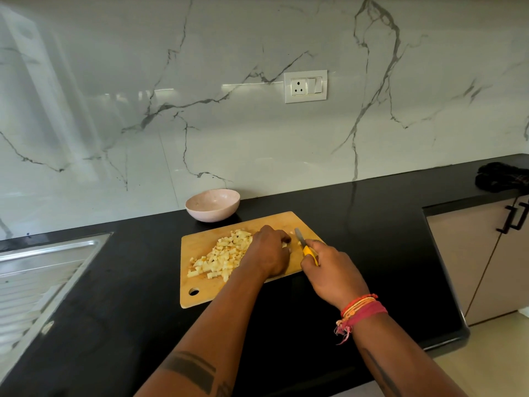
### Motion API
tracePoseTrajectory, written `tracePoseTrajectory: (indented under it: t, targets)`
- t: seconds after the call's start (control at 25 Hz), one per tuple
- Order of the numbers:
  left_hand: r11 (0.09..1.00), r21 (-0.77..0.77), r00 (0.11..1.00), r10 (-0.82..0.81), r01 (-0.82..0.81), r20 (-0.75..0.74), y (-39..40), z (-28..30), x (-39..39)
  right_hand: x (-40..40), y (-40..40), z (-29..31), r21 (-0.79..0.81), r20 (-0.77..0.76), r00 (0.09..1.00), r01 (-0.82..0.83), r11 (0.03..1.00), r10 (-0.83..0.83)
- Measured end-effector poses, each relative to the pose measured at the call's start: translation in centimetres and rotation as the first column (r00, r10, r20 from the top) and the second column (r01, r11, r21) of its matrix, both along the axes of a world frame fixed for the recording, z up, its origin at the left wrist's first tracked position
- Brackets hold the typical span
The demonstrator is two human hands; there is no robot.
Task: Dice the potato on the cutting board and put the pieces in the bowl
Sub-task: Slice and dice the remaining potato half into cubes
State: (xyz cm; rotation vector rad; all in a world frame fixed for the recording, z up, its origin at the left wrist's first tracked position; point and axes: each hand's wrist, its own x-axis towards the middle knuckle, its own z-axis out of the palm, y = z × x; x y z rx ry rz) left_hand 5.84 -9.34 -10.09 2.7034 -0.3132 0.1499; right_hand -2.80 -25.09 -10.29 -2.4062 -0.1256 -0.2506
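Note:
A wooden cutting board [200, 293] lies on the black counter with a pile of diced potato pieces [221, 257] on its left half. My left hand [270, 253] sits on the board to the right of the pile, fingers curled down over a small remaining bit of potato that is mostly hidden. My right hand [332, 275] grips a knife with a yellow handle [310, 255]; its blade [299, 236] points away, just right of my left fingertips. A pink bowl [213, 206] stands behind the board near the wall and looks empty.
A steel sink with a ribbed drainboard [43, 270] is set into the counter on the left. A dark cloth [503, 177] lies at the far right. A wall socket [305, 86] sits on the marble backsplash. The counter's edge drops off at the right by cabinets [486, 253].

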Motion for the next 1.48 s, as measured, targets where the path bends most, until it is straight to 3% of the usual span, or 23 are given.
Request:
tracePoseTrajectory:
  t: [0.36, 0.64, 0.96, 1.12, 1.32, 1.48]
  targets:
    - [0.993, -0.117, 0.996, 0.045, -0.035, 0.080, 2.1, -0.5, -2.2, -2.0, 2.3, 0.0, -0.189, 0.010, 0.993, -0.115, 0.975, 0.119]
    - [0.985, -0.152, 0.990, 0.094, -0.077, 0.108, 1.7, -0.7, -2.3, -2.1, 2.7, -0.2, -0.332, 0.035, 0.991, -0.114, 0.936, 0.133]
    - [0.987, -0.116, 0.986, 0.122, -0.109, 0.112, 1.3, -0.5, -1.8, -0.4, 2.4, 0.7, -0.319, -0.033, 0.980, -0.198, 0.927, 0.198]
    - [0.974, -0.180, 0.983, 0.156, -0.137, 0.093, 1.3, -0.6, -1.8, -0.6, 2.8, 0.1, -0.358, -0.043, 0.979, -0.200, 0.912, 0.198]
    - [0.976, -0.162, 0.983, 0.163, -0.147, 0.090, 1.1, -0.5, -1.9, -0.8, 1.4, -0.1, -0.268, -0.067, 0.982, -0.186, 0.945, 0.175]
    - [0.973, -0.178, 0.981, 0.169, -0.150, 0.098, 1.2, -0.7, -1.8, -2.6, 1.5, -0.7, -0.362, 0.032, 0.991, -0.107, 0.926, 0.127]
